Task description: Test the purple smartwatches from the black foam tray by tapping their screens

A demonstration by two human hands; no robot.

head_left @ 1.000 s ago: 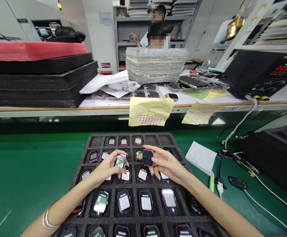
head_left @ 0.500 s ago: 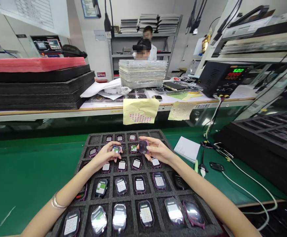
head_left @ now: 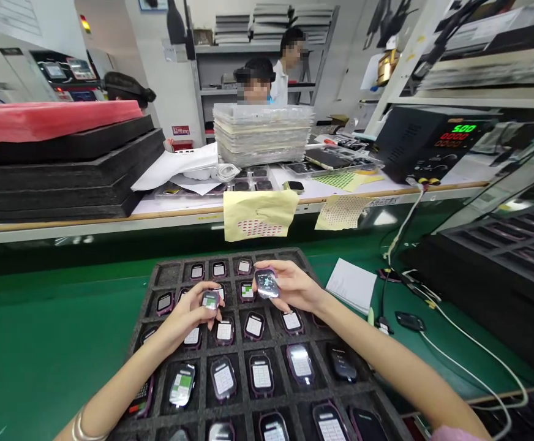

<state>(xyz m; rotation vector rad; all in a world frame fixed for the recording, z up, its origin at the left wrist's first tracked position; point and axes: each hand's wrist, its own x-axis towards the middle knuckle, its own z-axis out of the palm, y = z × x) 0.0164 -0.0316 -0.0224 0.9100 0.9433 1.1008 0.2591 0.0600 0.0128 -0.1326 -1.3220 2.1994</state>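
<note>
Left hand (head_left: 187, 321) pinches a smartwatch (head_left: 210, 300), fingers half hiding it; right hand (head_left: 292, 285) grips another smartwatch (head_left: 267, 283), screen lost in glare

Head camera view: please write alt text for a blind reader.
The left hand holds a small screen device and the right hand a second device, above a black foam tray of similar devices on a green mat.

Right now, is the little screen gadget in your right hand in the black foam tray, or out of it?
Out. The small screen device is held up by the fingers of the right hand, above the black foam tray, not sitting in a slot.
</note>
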